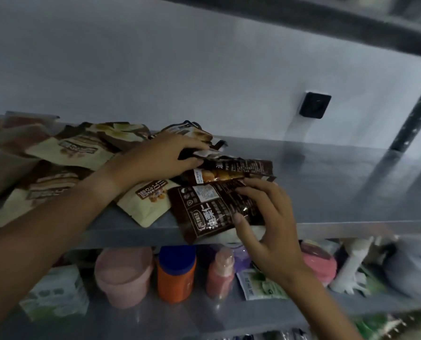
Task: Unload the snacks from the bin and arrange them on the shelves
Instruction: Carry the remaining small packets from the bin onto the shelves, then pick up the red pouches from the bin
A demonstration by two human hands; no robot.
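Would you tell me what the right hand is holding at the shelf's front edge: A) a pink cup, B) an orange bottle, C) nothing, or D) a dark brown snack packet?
D: the right hand grips a dark brown snack packet with thumb and fingers at the shelf edge.

Brown and cream snack packets (140, 153) lie jumbled on the grey shelf (339, 192).

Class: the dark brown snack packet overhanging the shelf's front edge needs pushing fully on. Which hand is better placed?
The right hand: it already pinches that brown packet. The left hand grips another packet farther back.
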